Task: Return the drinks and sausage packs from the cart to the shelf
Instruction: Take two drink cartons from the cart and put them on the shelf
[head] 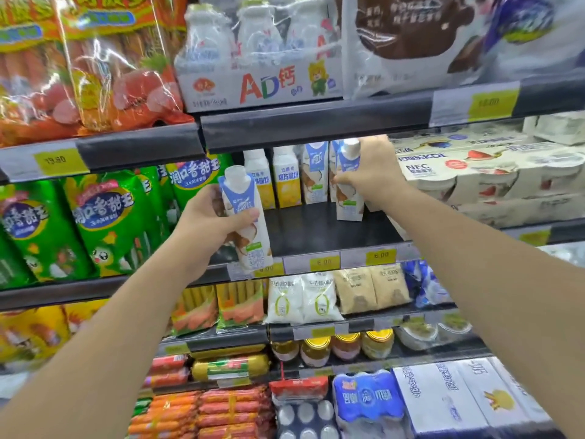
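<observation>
My left hand (207,217) grips a white and blue drink carton (250,223) with a coconut picture, held tilted in front of the shelf edge. My right hand (370,172) grips a second carton of the same drink (348,198), standing upright on the dark middle shelf (304,229). More cartons of that drink (313,175) and two yellow-labelled bottles (286,179) stand at the back of this shelf. Green sausage packs (104,223) hang to the left on the same level, and orange sausage packs (120,64) fill the shelf above. The cart is out of view.
A multipack of AD milk bottles (259,58) sits on the top shelf. Yogurt cup trays (474,179) are stacked right of my right hand. Below are milk pouches (304,299), jars (332,346), red sausage sticks (221,413) and white boxes (459,397). Yellow price tags (324,263) line the shelf edges.
</observation>
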